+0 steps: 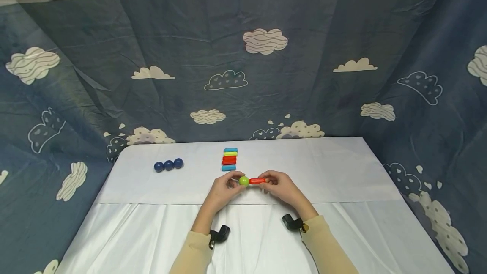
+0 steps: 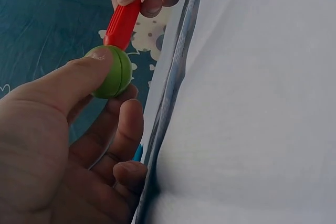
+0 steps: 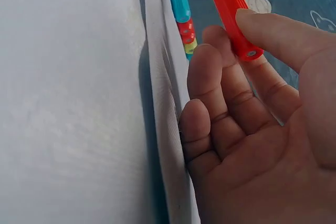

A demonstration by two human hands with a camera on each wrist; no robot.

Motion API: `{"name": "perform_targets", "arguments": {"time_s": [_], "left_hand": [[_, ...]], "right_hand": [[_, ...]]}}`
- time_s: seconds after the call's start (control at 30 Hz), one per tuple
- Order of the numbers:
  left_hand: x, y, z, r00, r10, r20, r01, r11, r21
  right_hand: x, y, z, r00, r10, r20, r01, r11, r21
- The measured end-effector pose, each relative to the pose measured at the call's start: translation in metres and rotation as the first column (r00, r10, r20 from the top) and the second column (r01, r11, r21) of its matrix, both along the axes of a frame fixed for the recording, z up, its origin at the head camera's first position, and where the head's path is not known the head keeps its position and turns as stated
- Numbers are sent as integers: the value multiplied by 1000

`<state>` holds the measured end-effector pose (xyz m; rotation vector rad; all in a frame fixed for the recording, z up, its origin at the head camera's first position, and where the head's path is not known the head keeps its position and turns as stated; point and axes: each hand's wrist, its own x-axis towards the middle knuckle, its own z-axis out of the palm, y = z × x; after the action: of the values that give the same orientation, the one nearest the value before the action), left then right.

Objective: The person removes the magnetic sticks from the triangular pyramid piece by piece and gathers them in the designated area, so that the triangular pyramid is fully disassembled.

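Over the table's front part, my left hand [image 1: 222,191] pinches a light green ball [image 1: 244,181] between thumb and fingers. From the right, my right hand [image 1: 283,187] holds a short red magnetic rod [image 1: 256,181] by thumb and fingertips. The rod's left end meets the ball, and the two lie in one line. In the left wrist view a thin seam runs round the ball [image 2: 119,74], and the ridged rod [image 2: 124,23] touches it. The right wrist view shows a small metal dot in the near end of the rod [image 3: 236,27].
Behind the hands, several blue, yellow-green and red rods [image 1: 229,159] lie stacked in a column. Three dark blue balls [image 1: 168,165] sit in a row to the left. White cloth covers the table [image 1: 323,168]; a dark cloud-print curtain [image 1: 213,20] hangs behind it.
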<state>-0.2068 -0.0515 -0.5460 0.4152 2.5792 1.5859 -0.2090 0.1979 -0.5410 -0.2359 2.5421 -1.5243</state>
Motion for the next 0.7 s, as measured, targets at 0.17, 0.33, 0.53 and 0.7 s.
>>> {"name": "perform_targets", "arguments": {"time_s": [0.17, 0.33, 0.53, 0.7], "left_hand": [[-1, 0, -1, 1000, -12, 5, 12, 1000, 7], [0, 0, 0, 1000, -26, 10, 26, 1000, 12], [1, 1, 1, 1000, -26, -6, 26, 1000, 4], [0, -2, 0, 1000, -10, -19, 10, 1000, 8]], "right_hand": [[-1, 4, -2, 1000, 14, 2, -14, 999, -52], [-2, 5, -4, 1000, 16, -4, -16, 997, -77], [-2, 4, -4, 999, -19, 30, 21, 996, -83], [-3, 5, -5, 998, -44, 51, 48, 996, -75]]}}
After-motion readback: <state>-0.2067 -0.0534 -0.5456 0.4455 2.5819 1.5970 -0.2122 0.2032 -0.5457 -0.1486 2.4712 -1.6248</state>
